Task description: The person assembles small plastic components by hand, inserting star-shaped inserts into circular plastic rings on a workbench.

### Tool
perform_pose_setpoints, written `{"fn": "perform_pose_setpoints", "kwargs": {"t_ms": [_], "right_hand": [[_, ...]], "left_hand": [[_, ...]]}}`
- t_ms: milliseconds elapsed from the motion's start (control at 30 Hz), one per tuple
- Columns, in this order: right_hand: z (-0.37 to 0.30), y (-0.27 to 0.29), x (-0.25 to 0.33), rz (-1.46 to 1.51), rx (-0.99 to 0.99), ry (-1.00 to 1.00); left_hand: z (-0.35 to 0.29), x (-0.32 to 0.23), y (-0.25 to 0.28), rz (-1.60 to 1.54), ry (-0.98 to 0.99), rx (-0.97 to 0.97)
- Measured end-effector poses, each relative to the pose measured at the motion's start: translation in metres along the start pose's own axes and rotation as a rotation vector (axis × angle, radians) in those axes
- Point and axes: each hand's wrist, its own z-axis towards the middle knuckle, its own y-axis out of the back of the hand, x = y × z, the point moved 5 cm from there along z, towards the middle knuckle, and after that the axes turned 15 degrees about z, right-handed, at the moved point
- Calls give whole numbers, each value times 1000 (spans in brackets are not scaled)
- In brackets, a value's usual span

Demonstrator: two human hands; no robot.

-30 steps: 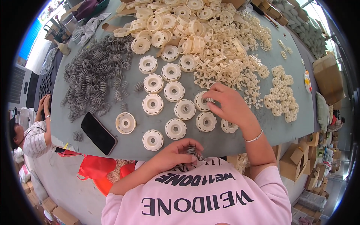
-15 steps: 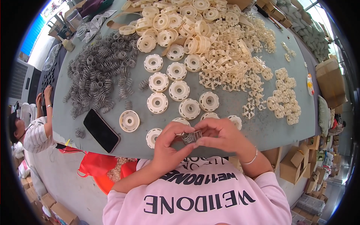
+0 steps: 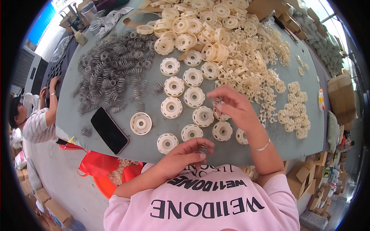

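At the near edge of the grey-green tabletop [image 3: 289, 140], the left hand [image 3: 187, 152] was held with fingers partly curled around grey coiled-wire spring stock [image 3: 203, 149]; the exact count could not be determined. Forward and to the right, the right hand [image 3: 234, 106] held a single grey wire coil [image 3: 218, 100] pinched between thumb and fingertips, its remaining fingers bent. This coil was positioned over a partly hidden round cream plastic housing [image 3: 221, 116]; contact between them could not be confirmed. Similar slotted cream plastic discs [image 3: 171, 107] lay flat in loose rows. A heap of grey metal springs [image 3: 111, 69] occupied the left side, beyond a black rectangular smartphone [image 3: 110, 131].
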Motion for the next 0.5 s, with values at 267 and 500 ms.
{"fn": "perform_pose_setpoints", "kwargs": {"t_ms": [267, 500], "right_hand": [[58, -6, -11, -885, 192, 177], [66, -16, -21, -989, 248, 26]], "left_hand": [[-61, -53, 71, -15, -549, -633], [-172, -98, 146, -209, -1115, -1314]]}}
